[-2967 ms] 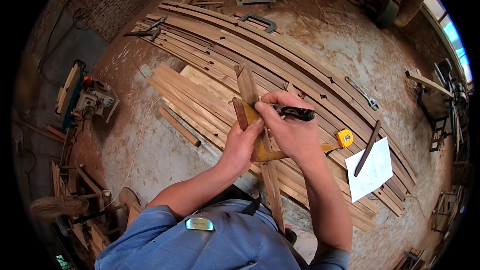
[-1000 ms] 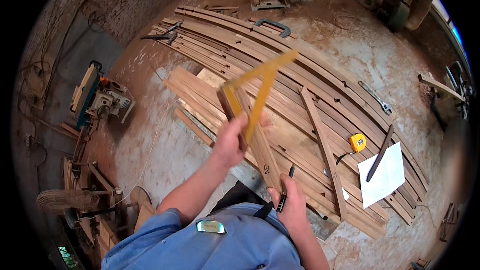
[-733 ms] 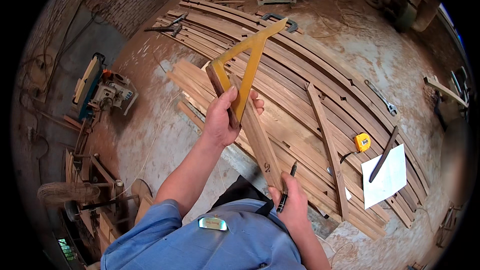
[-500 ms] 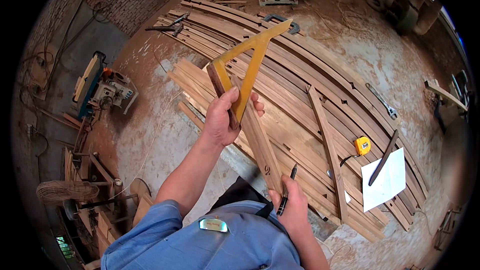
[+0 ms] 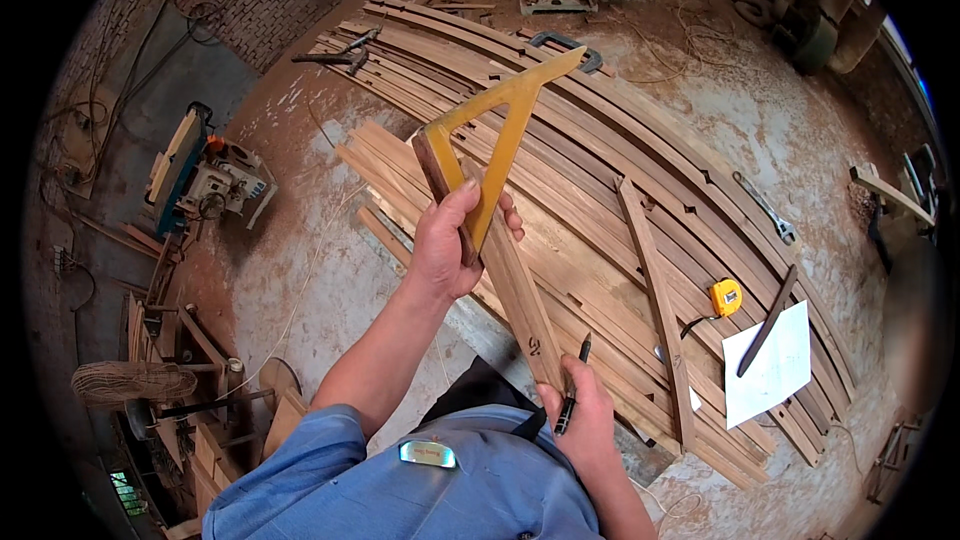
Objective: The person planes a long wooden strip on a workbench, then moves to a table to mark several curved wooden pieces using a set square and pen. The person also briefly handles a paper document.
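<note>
My left hand (image 5: 443, 245) is closed around a yellow triangular try square (image 5: 512, 120) with a dark wooden stock. The same grip presses the square against a flat wooden strip (image 5: 521, 302), which slants down toward my body. The square's pointed end reaches up over the laid-out boards. At the strip's near end, my right hand (image 5: 588, 408) pinches the wood and also holds a black marker pen (image 5: 570, 402), its tip pointing away from me. A dark handwritten mark shows on the strip near this hand.
Many long wooden boards (image 5: 590, 155) with notches lie side by side under my hands. On them rest a yellow tape measure (image 5: 725, 297), a white paper sheet (image 5: 780, 365), an adjustable wrench (image 5: 768, 210), a hammer (image 5: 345, 58) and a clamp (image 5: 560, 43). A saw machine (image 5: 215, 175) stands at left.
</note>
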Demonstrator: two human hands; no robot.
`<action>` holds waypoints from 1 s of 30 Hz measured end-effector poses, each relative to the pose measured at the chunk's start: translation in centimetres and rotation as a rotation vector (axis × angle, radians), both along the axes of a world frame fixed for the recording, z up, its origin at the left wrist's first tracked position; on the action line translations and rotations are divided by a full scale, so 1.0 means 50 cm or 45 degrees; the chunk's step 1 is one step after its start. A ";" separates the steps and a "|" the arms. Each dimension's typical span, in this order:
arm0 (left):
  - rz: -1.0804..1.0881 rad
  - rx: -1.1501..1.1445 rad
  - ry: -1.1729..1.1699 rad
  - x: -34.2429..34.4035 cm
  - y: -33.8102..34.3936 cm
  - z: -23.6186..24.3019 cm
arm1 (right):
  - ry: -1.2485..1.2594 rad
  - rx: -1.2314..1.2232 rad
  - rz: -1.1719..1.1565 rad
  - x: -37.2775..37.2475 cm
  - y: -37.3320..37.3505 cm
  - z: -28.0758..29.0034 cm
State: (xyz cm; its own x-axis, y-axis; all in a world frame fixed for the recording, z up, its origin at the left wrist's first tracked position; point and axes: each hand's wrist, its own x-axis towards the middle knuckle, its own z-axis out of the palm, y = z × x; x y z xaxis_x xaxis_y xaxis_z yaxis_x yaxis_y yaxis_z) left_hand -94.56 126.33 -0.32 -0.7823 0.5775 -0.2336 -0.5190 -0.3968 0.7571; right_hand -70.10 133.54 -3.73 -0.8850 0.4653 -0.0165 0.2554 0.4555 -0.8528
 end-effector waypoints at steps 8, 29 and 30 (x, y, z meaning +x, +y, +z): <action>-0.011 -0.011 -0.021 -0.001 -0.005 -0.004 | 0.020 -0.028 -0.012 -0.001 -0.002 0.005; -0.016 -0.026 0.010 0.018 0.004 0.002 | 0.300 -0.140 -0.183 -0.039 0.016 0.046; -0.023 -0.034 0.011 0.019 0.006 0.002 | 0.417 -0.082 -0.147 -0.056 0.023 0.062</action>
State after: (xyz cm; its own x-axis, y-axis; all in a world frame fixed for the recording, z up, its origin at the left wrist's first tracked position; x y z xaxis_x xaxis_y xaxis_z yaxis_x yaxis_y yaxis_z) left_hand -93.63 126.64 -0.21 -0.7739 0.5850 -0.2425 -0.5193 -0.3672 0.7717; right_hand -72.90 134.67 -0.65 -0.7898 0.5699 0.2269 0.0106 0.3825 -0.9239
